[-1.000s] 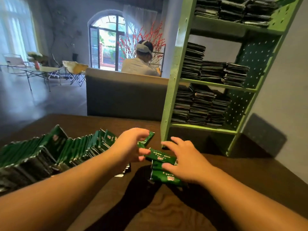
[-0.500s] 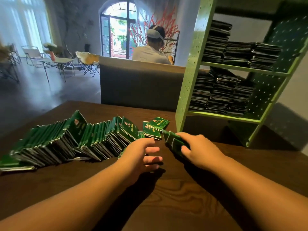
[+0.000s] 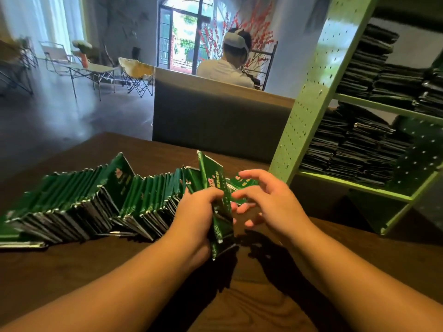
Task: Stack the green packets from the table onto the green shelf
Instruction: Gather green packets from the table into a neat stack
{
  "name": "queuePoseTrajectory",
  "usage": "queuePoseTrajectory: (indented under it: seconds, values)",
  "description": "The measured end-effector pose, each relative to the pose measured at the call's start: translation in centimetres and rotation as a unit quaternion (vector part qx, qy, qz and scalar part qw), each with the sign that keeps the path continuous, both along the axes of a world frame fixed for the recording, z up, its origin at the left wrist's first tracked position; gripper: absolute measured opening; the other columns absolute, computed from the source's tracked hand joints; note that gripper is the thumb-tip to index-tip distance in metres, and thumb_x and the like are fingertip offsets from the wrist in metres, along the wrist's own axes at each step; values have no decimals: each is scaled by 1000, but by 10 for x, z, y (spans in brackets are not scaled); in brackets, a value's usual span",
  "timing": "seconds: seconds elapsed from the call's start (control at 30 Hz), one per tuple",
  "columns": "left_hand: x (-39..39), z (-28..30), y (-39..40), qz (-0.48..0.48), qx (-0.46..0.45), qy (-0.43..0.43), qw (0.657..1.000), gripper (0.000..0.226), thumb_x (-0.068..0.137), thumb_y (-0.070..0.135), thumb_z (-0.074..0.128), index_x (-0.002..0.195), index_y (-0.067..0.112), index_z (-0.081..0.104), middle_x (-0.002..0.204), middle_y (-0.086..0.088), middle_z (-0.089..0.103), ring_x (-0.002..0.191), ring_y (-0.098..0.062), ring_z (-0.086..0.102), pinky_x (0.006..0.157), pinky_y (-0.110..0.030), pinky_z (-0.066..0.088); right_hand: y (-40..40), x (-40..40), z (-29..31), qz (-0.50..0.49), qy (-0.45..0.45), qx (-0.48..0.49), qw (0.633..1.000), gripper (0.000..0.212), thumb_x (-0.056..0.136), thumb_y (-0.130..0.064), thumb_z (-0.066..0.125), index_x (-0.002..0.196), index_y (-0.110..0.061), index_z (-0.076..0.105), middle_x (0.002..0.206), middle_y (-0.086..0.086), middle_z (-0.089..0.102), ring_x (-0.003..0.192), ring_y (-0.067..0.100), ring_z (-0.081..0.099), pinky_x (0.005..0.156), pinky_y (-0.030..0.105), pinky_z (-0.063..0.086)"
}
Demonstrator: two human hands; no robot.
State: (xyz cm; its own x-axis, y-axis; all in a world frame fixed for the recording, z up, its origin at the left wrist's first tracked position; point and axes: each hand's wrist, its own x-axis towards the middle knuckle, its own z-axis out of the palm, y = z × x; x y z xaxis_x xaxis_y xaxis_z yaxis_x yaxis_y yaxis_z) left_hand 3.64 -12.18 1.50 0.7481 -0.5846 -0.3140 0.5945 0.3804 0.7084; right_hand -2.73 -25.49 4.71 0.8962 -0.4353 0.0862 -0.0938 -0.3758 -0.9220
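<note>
A long row of green packets leans across the dark wooden table. My left hand grips a small bundle of green packets, held upright on edge at the row's right end. Just to its right my right hand hovers with fingers spread and loosely bent, holding nothing. One loose packet lies flat behind the hands. The green pegboard shelf stands at the right on the table, its levels filled with dark stacks of packets.
A grey sofa back runs behind the table, and a person in a white top sits beyond it. Folding chairs and a small table stand at the far left of the room.
My left hand has taken up a bundle of packets and holds it upright. My right hand has let go of the packets it held and opened. The camera has come closer.
</note>
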Motion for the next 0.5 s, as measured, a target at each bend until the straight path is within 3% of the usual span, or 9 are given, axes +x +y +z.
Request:
queuePoseTrajectory:
  seconds: [0.1, 0.17, 0.23, 0.27, 0.33, 0.43, 0.5]
  values:
    - [14, 5, 7, 23, -6, -1, 1000, 40, 90, 12, 56, 130, 4, 56, 112, -26, 73, 76, -29, 73, 69, -42, 59, -34, 45, -21, -49, 46, -242, 968, 39, 101, -23, 53, 135, -43, 55, 136, -2, 59, 112, 19, 63, 96, 47, 56]
    - [21, 9, 16, 23, -12, -2, 1000, 37, 91, 12, 55, 127, 2, 59, 107, -26, 74, 84, -31, 72, 77, -44, 58, -48, 76, -37, 3, 135, -339, 931, 49, 103, -30, 46, 148, -49, 40, 162, 5, 33, 145, 29, 35, 119, 49, 31]
    - [25, 13, 23, 21, -12, -5, 1000, 37, 91, 12, 55, 126, 0, 60, 105, -28, 74, 88, -33, 72, 81, -45, 57, -58, 95, -49, 56, 227, -380, 895, 51, 105, -39, 37, 152, -56, 26, 171, 3, 5, 156, 32, 3, 124, 56, 13]
    - [28, 12, 27, 23, -7, -13, 1000, 38, 91, 12, 56, 127, -1, 60, 106, -31, 73, 86, -33, 72, 80, -45, 57, -58, 102, -53, 79, 260, -394, 878, 50, 105, -43, 33, 152, -57, 23, 171, 2, -1, 156, 32, -3, 123, 60, 10]
    - [32, 12, 34, 24, -6, -21, 999, 42, 90, 12, 57, 129, -2, 57, 108, -32, 72, 81, -34, 70, 76, -44, 57, -59, 110, -61, 103, 291, -413, 857, 47, 106, -49, 26, 152, -52, 30, 170, 5, 6, 156, 32, 2, 123, 57, 13]
    - [36, 10, 40, 23, 2, -27, 999, 47, 87, 15, 59, 132, 2, 54, 106, -29, 73, 83, -36, 68, 79, -48, 58, -59, 109, -67, 90, 265, -442, 852, 54, 101, -62, 19, 136, -39, 53, 153, 10, 41, 146, 35, 31, 114, 50, 34]
    - [33, 10, 39, 19, 5, -27, 999, 48, 87, 16, 60, 132, 2, 54, 105, -29, 74, 82, -37, 66, 74, -46, 59, -58, 96, -65, 57, 245, -454, 855, 49, 99, -64, 32, 127, -33, 57, 138, 5, 48, 131, 30, 46, 103, 44, 45]
